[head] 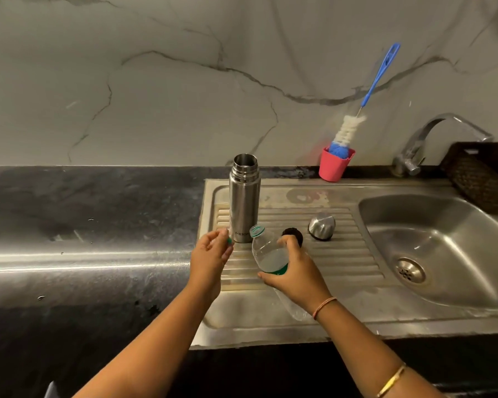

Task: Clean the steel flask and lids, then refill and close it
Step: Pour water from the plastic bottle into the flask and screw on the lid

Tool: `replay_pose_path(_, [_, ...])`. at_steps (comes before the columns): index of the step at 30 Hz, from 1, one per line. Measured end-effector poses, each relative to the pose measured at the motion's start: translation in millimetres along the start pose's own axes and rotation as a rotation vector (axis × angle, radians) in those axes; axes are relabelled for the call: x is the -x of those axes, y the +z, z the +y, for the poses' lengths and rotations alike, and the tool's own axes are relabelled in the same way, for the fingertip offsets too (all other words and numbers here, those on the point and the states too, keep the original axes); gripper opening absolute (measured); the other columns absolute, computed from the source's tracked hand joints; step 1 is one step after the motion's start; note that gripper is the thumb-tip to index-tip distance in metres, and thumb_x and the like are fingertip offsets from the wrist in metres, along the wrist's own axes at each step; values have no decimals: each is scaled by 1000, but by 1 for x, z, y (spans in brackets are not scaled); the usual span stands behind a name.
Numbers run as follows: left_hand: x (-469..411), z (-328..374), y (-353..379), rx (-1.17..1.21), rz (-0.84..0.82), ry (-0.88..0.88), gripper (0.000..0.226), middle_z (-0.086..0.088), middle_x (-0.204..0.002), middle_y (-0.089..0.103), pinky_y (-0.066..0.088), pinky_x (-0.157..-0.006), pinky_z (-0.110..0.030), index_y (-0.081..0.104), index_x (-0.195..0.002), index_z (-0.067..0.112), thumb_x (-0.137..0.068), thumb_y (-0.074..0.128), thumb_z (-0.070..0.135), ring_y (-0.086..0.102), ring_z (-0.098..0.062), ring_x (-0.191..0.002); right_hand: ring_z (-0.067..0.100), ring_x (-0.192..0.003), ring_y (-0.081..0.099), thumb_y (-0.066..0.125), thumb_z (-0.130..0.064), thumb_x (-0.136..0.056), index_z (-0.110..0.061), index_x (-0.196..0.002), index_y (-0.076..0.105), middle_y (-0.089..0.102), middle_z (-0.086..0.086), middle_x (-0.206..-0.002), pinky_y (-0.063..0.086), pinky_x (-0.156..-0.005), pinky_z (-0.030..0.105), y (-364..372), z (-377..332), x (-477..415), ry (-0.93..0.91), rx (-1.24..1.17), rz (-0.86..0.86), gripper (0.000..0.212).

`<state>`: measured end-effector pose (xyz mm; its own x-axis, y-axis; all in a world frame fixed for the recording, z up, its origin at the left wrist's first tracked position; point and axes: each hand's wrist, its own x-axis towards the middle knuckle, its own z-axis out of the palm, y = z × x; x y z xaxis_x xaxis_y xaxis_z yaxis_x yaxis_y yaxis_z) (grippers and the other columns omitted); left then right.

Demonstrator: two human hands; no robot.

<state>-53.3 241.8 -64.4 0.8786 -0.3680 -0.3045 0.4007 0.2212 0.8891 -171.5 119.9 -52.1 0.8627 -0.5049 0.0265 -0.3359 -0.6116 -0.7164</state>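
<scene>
Low on the brushed-steel cylindrical flask (244,202) before me, small pale lettering reads roughly "Milto". The clear plastic water bottle (266,255) that I hold hides the end of the word.

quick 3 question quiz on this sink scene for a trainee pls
1. True or false: the steel flask stands upright on the draining board with its mouth uncovered.
2. Which hand grips the plastic bottle? A) left hand B) right hand C) neither
3. What small thing does the left hand pinch?

Key: 1 true. 2 B. 3 the green cap, off the bottle.
</scene>
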Motion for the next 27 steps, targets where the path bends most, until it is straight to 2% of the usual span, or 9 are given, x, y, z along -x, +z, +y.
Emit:
replay_pose_path(3, [9, 21, 6, 146, -11, 30, 11, -7, -88, 68, 57, -81, -25, 60, -95, 6, -92, 57, 17, 66, -15, -84, 21, -105, 53, 76, -44, -70, -23, -119, 39, 55, -1, -114, 49, -82, 34, 6, -9, -1, -15, 84, -30, 65])
replay_pose_path(7, [17, 30, 4, 92, -76, 63, 13, -10, -91, 69, 57, -83, -29, 60, -94, 5, -89, 60, 17, 68, -17, -87, 25, -104, 53, 73, -48, -70, -25, -119, 37, 58, 2, -114, 49, -86, 40, 14, -23, -5, -37, 193, -22, 65])
replay_pose_path(11, [18, 34, -4, 116, -145, 85, 18, -8, -86, 71, 58, -72, -26, 60, -91, 6, -80, 66, 19, 70, -18, -82, 25, -106, 53, 71, -50, -70, -27, -123, 37, 58, 0, -115, 48, -87, 38, 20, -34, -7, -57, 242, 23, 67])
replay_pose_path(15, [14, 40, -11, 107, -229, 116, 28, -10, -92, 71, 57, -78, -28, 62, -99, 6, -74, 68, 17, 69, -20, -87, 24, -105, 52, 69, -52, -70, -28, -120, 38, 58, -1, -113, 48, -85, 38, 27, -42, -7, -40, 231, 61, 63])
replay_pose_path(19, [9, 45, -16, -38, -270, 160, 16, -9, -101, 70, 56, -82, -24, 65, -105, 11, -91, 57, 10, 67, -18, -94, 22, -98, 55, 71, -53, -69, -26, -113, 40, 60, -2, -108, 51, -79, 37, 34, -48, -8, -39, 153, 105, 60])
replay_pose_path(24, [3, 52, -21, -192, -361, 215, 23, -5, -100, 69, 55, -76, -22, 65, -102, 18, -98, 44, 11, 66, -16, -93, 20, -94, 58, 74, -53, -68, -25, -108, 42, 60, -1, -104, 54, -74, 35, 42, -51, -9, -27, 38, 129, 59])
replay_pose_path(27, [2, 55, -18, -186, -380, 206, 14, -7, -95, 69, 56, -82, -29, 67, -98, 16, -89, 60, 24, 66, -20, -91, 20, -94, 58, 75, -52, -66, -25, -109, 42, 60, -1, -106, 55, -75, 38, 45, -53, -7, -20, 19, 150, 60])
